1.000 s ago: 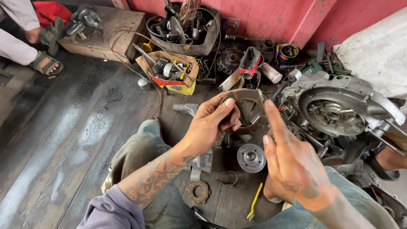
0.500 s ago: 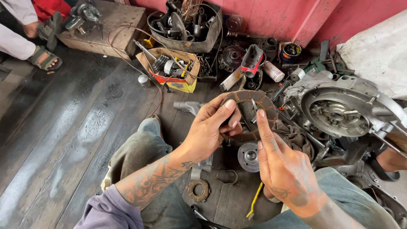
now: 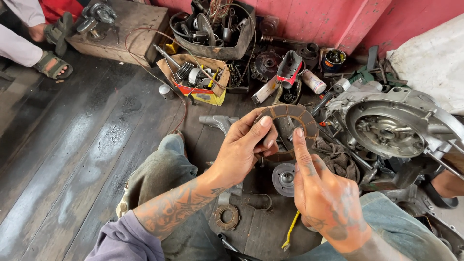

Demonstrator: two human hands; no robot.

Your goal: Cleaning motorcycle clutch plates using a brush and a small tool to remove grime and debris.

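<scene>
The left hand (image 3: 244, 147) was clamped on a round clutch plate (image 3: 288, 126) with brown friction pads, thumb on its near face and fingers curled behind its left edge, holding it raised above the lap with its flat face tipped towards the camera. The right hand (image 3: 321, 193) sat just below and to the right of it, gripping nothing, the other fingers folded while the forefinger (image 3: 300, 145) stretched up so its tip touched the plate's centre. So the plate lay directly ahead of that finger. The engine casing (image 3: 386, 128) stood further right on the wooden floor (image 3: 72, 145)
</scene>
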